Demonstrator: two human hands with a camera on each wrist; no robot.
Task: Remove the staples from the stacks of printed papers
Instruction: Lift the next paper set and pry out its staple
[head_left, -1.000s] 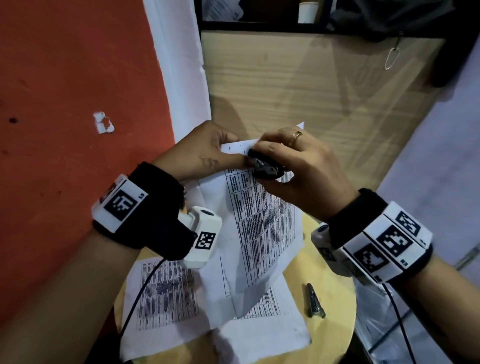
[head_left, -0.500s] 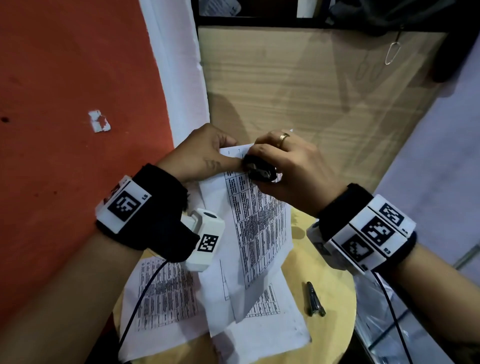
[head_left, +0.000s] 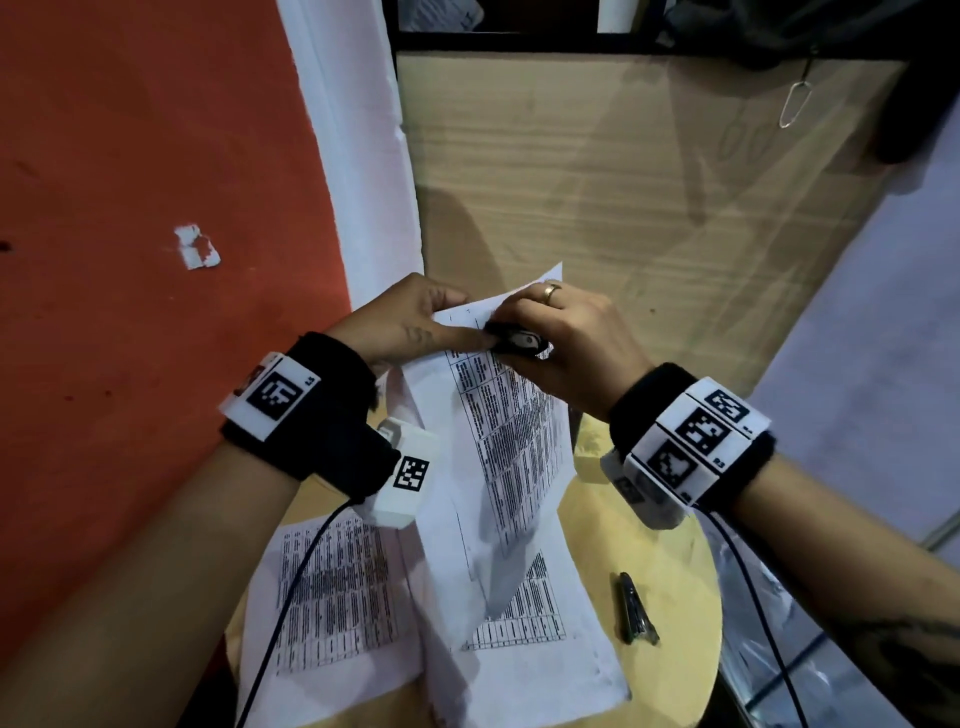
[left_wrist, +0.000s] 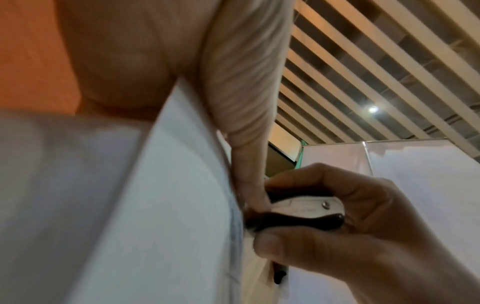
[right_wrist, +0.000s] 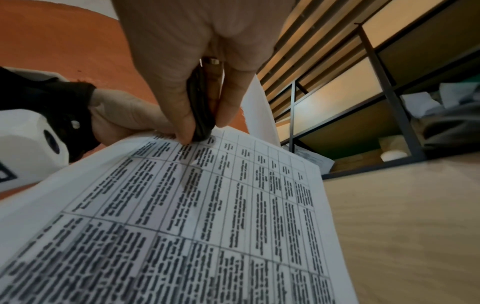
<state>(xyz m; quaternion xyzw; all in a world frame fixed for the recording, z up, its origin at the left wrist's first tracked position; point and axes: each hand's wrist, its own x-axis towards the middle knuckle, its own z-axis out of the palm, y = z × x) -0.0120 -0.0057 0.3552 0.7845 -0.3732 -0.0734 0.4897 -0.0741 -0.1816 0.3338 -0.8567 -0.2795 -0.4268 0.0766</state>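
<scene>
Both hands sit a little lower and further left in the head view than a second ago, and the top edge of the lifted sheets now shows more clearly above the knuckles. The left hand (head_left: 410, 327) pinches the upper left corner of the stapled stack (head_left: 511, 441), holding it raised off the round yellow bench (head_left: 670, 561). The right hand (head_left: 576, 348) is curled around a small black staple remover (head_left: 517, 340), thumb and fingers squeezing it, with its nose pressed against the paper just beside the left thumb; the left wrist view shows its metal plate and black grips (left_wrist: 298, 214) meeting the sheet edge. The staple itself is too small to make out. More printed papers (head_left: 332, 597) lie flat on the bench below, and a dark metal tool (head_left: 636, 610) rests apart to their right. To do this step well, the left pinch likely needs to stay close to the staple so the paper stays taut, while the remover should probably be squeezed fully and pulled straight away from the sheet to avoid tearing the corner.
</scene>
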